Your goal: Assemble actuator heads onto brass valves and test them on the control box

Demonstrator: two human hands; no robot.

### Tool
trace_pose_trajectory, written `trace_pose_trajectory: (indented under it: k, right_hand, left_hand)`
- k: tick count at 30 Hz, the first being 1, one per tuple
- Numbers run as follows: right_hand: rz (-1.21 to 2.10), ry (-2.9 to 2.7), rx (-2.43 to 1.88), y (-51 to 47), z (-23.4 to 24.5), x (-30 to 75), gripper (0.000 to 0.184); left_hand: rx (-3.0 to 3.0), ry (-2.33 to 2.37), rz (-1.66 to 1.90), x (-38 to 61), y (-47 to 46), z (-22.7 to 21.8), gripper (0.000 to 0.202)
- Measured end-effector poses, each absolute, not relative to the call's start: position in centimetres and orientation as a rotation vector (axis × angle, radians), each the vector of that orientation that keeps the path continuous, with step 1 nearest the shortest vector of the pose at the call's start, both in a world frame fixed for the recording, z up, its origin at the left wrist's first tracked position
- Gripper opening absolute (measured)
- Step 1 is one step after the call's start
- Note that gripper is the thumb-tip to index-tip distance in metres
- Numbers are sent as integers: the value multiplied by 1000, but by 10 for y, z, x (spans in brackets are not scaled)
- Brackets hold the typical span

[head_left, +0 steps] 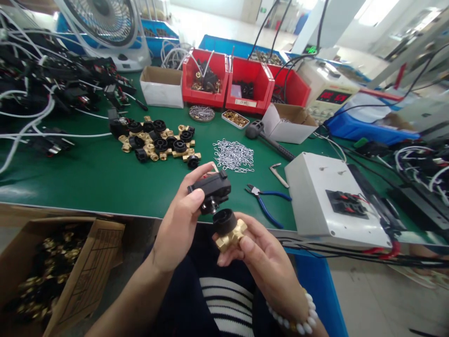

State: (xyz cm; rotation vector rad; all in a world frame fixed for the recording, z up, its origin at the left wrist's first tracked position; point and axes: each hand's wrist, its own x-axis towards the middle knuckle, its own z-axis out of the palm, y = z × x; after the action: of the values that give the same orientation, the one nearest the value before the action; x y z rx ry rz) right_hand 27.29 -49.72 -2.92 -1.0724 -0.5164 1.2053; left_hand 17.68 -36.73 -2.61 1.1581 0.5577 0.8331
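Observation:
My left hand (184, 210) is closed around a black plastic actuator housing (213, 185), whose metal shaft points down. Just below it, my right hand (257, 248) grips a brass valve body (231, 236) topped by a round black collar (224, 221). Shaft and collar are very close together; whether they touch I cannot tell. Beyond my hands lies a pile of wire clips (234, 155). Blue-handled cutting pliers (268, 201) rest to the right, near a hex key (279, 176). More brass valves with black collars (161, 142) are heaped at the left.
Red bins (205, 96), a white carton (162, 89) and a fan (108, 28) stand along the back. A hammer (268, 138) lies before a small box (289, 124). A grey test box (336, 201) bounds the right. Black units with white cables (63, 79) crowd the left.

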Motion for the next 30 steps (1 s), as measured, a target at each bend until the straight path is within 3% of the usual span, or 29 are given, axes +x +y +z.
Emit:
trace_pose_trajectory:
  k: [10,21,27,30]
  right_hand:
    - [1316,-420,-862,-495,-28,273,36]
    - [1003,-507,-1063,-498,-27,261,32]
    - [993,-361,-1062,-492,-22,272,35]
    - [943,-370,-1137,-494,-23,271,37]
  left_hand:
    - [1639,433,951,168,-379,-23,51]
    - [1938,356,893,169,-374,-20,54]
    - [2229,412,851,160,-375,-22,91]
    - [2347,475,874,158,-381,-23,88]
